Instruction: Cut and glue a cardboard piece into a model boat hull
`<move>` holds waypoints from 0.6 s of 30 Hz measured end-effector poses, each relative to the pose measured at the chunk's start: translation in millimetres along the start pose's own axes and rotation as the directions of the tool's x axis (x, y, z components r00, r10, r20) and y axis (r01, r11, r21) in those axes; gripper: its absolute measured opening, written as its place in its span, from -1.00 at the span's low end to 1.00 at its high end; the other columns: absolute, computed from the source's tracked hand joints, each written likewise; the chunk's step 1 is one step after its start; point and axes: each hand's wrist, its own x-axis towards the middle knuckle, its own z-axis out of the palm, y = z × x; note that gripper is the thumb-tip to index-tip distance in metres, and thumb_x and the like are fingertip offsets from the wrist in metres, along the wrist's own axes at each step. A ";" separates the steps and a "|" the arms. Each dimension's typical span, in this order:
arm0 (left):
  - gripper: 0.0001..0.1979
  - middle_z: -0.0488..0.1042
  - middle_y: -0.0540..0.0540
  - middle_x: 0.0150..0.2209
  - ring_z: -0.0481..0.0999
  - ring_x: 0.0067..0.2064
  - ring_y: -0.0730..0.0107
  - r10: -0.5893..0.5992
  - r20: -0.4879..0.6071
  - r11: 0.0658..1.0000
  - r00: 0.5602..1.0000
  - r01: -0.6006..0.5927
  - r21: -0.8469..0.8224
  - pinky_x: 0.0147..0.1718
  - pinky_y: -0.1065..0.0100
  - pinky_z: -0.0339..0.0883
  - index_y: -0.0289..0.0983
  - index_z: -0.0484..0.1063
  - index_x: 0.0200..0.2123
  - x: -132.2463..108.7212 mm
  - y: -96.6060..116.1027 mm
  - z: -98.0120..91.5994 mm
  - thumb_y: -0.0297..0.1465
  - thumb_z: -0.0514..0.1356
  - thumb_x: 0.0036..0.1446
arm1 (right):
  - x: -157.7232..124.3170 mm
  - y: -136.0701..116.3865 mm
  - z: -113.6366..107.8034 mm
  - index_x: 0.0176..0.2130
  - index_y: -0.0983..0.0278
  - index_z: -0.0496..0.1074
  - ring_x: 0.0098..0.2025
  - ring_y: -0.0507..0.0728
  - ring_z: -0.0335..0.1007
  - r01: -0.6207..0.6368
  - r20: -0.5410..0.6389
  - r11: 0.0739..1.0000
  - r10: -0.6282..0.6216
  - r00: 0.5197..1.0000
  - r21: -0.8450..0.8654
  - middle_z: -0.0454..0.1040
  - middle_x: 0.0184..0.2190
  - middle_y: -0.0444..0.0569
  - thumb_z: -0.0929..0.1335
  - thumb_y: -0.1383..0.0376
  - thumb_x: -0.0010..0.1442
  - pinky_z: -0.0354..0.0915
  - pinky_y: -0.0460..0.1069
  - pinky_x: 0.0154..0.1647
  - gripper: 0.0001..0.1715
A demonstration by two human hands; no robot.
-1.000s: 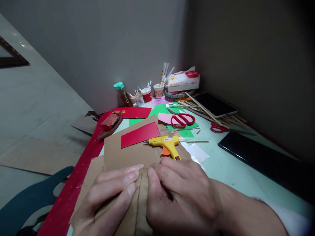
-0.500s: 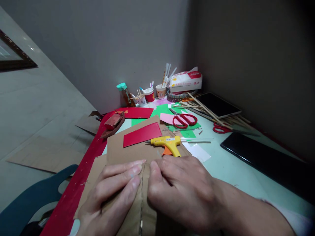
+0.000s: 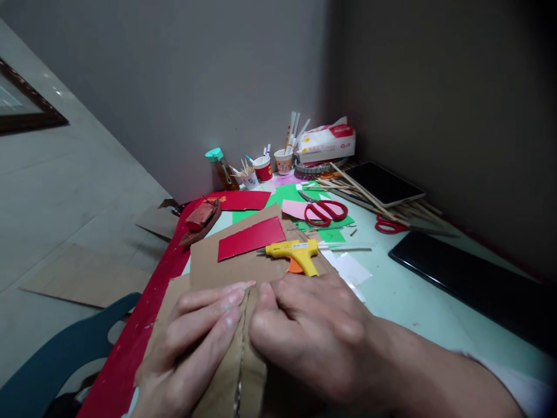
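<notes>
Both of my hands press on a folded piece of brown cardboard [image 3: 237,371] at the near edge of the table. My left hand [image 3: 191,348] lies along the left side of its raised crease, fingers pressed together against the board. My right hand [image 3: 313,337] grips the right side of the crease, fingers curled over it. Just beyond my fingers lies a larger cardboard sheet [image 3: 226,264] with a red card [image 3: 250,238] on it. A yellow glue gun [image 3: 296,252] rests on that sheet, close to my right fingertips.
Red scissors [image 3: 324,212] lie on green and pink paper; a second red pair [image 3: 389,225] sits by wooden sticks [image 3: 369,194]. Cups, a bottle [image 3: 217,168] and a tissue pack [image 3: 326,142] stand at the far corner. Two dark tablets [image 3: 461,278] lie right. A red strip [image 3: 143,307] borders the left.
My right hand has slid a little to the left along the crease, and the fold stands narrower between my hands. The camera shifted slightly.
</notes>
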 end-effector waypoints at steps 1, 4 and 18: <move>-0.56 0.49 -0.05 0.03 0.55 0.01 0.08 0.028 -0.008 1.000 1.000 -0.028 0.005 0.08 0.12 0.54 -0.08 0.37 0.25 0.0 0.0 1.3 -0.34 0.12 0.31 | -0.1 -1.0 0.2 -0.18 0.35 0.40 -0.52 0.11 0.19 -0.002 -0.008 1.000 0.002 1.000 -0.008 0.36 -0.51 -0.08 0.13 0.46 0.33 0.07 0.04 -0.56 -0.70; -0.58 0.53 -0.05 0.01 0.56 -0.05 0.04 0.029 -0.099 1.000 0.995 -0.030 -0.005 0.04 0.03 0.56 -0.11 0.43 0.20 -2.7 -1.8 3.7 -0.32 0.15 0.28 | -0.9 -4.2 0.6 -0.16 0.34 0.38 -0.53 0.11 0.19 -0.023 -0.005 0.999 0.022 1.000 -0.039 0.35 -0.52 -0.08 0.08 0.45 0.36 0.08 0.03 -0.57 -0.66; -0.57 0.59 -0.13 -0.02 0.57 -0.06 -0.01 0.067 -0.023 0.995 0.997 -0.068 -0.071 -0.16 -0.01 0.63 -0.14 0.45 0.18 -5.8 -12.2 3.7 -0.31 0.16 0.25 | -2.5 -3.6 -5.1 -0.07 0.34 0.29 -0.52 0.14 0.29 -0.029 0.213 0.999 0.020 0.977 0.039 0.41 -0.43 -0.02 0.02 0.39 0.40 0.19 0.04 -0.58 -0.64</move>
